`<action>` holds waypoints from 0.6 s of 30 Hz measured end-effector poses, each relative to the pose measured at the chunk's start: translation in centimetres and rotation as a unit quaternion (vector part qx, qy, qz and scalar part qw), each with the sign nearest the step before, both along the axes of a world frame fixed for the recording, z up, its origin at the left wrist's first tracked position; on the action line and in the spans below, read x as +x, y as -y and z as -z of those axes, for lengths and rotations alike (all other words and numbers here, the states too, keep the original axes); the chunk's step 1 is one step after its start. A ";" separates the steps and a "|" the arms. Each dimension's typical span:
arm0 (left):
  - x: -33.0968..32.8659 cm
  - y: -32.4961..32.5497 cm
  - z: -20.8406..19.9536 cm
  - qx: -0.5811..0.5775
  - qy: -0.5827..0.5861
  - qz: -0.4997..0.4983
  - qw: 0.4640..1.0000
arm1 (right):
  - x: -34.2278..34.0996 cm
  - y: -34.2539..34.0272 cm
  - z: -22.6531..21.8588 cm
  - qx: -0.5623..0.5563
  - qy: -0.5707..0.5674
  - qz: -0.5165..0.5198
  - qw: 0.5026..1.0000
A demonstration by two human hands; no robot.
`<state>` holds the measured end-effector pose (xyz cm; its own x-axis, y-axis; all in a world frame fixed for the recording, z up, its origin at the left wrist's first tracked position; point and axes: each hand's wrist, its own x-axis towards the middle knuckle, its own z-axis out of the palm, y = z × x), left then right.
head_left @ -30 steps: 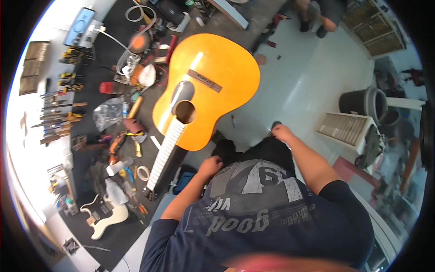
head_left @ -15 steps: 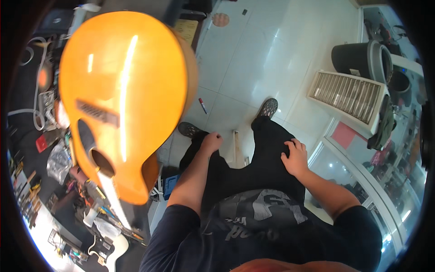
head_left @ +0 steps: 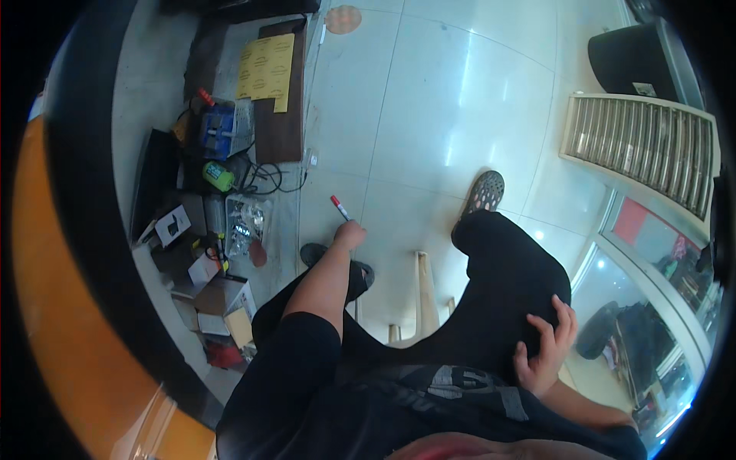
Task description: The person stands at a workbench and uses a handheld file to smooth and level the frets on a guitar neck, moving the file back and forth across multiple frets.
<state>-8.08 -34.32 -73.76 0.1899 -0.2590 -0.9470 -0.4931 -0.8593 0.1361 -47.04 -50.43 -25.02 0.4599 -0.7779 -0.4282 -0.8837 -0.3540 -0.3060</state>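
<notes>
My left hand point(head_left: 349, 234) reaches down past my left knee, its fingers curled closed. A marker pen point(head_left: 337, 204) with a red cap and white barrel shows just beyond the knuckles; its lower end meets the hand's outline. Whether the fingers touch it I cannot tell, as they are hidden. Resting on my right thigh, my right hand point(head_left: 546, 349) has its fingers apart and holds nothing. Along the left rim runs the glossy orange body of a guitar point(head_left: 57, 284), mostly cut off.
Left of my legs, a low shelf holds a blue-and-clear box point(head_left: 218, 130), a green cylinder point(head_left: 218, 176), a clear bin point(head_left: 245, 222) and several cartons. A yellow sheet point(head_left: 266, 69) lies on a brown board. Right stand a slatted cream unit point(head_left: 640, 149) and a black bin point(head_left: 640, 61).
My view has swung away from the guitar, which now shows only at the left rim. My left hand has come close to the marker pen; my right hand stays on the thigh.
</notes>
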 end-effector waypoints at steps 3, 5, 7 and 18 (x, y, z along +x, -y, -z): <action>0.9 -0.2 4.9 0.002 0.057 -0.017 0.998 | -1.7 -1.5 0.9 -0.030 -0.007 0.001 1.000; 1.7 -0.8 7.5 -0.025 0.101 -0.033 0.994 | -3.0 -2.5 1.3 -0.050 -0.014 0.003 0.999; 2.3 -0.9 9.2 -0.015 0.135 0.027 0.990 | -4.1 -3.3 1.3 -0.061 -0.023 0.009 0.998; 0.3 2.8 -3.6 -0.100 0.079 0.019 0.992 | 3.0 -3.6 2.6 -0.057 0.119 0.001 0.991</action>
